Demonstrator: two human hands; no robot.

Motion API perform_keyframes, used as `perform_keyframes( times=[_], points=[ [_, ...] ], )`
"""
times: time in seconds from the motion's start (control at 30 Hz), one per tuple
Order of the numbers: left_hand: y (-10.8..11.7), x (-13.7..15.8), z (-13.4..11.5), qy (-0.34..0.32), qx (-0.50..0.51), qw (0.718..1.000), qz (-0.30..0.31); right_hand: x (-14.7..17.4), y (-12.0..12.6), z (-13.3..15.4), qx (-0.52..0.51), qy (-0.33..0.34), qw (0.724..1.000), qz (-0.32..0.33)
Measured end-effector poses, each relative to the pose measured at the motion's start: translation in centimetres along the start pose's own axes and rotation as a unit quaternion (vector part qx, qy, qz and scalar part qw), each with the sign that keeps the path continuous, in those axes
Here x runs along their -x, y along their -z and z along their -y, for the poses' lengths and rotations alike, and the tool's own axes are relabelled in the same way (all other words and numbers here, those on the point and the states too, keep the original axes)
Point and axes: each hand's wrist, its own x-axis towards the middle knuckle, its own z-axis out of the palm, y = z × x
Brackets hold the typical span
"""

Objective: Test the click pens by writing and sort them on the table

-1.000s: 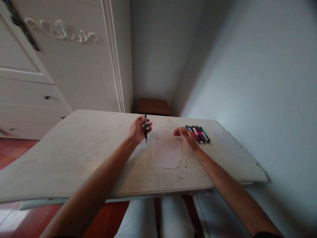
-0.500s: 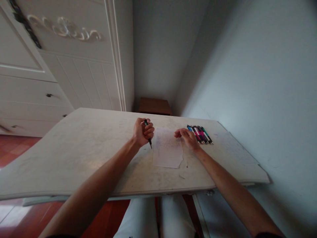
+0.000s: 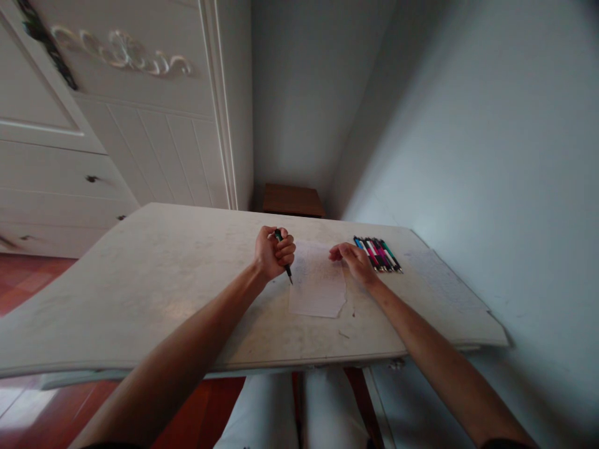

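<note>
My left hand (image 3: 276, 254) is wrapped in a fist round a dark pen (image 3: 288, 272), its tip pointing down over the left edge of a sheet of paper (image 3: 318, 293). Whether the tip touches the sheet I cannot tell. Handwriting covers the upper part of the paper, and its lower right corner is torn. On the sheet's right side rests my right hand (image 3: 350, 257), fingers loosely bent and apart from the thumb, with nothing seen in it. Just right of that hand lies a row of several coloured pens (image 3: 381, 254), partly hidden by it.
The white table (image 3: 163, 280) has worn stains and small scraps near its front edge. Another written sheet (image 3: 444, 280) lies at the right, by the wall. A brown wooden stool or box (image 3: 293, 199) stands beyond the table, and a white cabinet (image 3: 178, 125) at the left.
My left hand has moved slightly right and toward me, bringing the pen tip from beside the paper to over its left edge. My right hand has hardly moved.
</note>
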Motion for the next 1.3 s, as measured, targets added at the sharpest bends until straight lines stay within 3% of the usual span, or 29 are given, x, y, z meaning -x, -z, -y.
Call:
perform_keyframes(
  times=[0.53, 0.87, 1.3],
  points=[
    [-0.07, 0.01, 0.22, -0.018, -0.002, 1.000, -0.010, 0.15, -0.08, 0.19, -0.005, -0.011, 1.000, 0.004],
    [-0.02, 0.06, 0.38, 0.014, 0.000, 1.000, 0.017, 0.06, -0.18, 0.47, -0.011, -0.019, 1.000, 0.011],
    [0.04, -0.10, 0.27, 0.023, 0.003, 1.000, 0.009, 0.22, -0.19, 0.38, -0.016, -0.037, 0.999, 0.013]
  ],
)
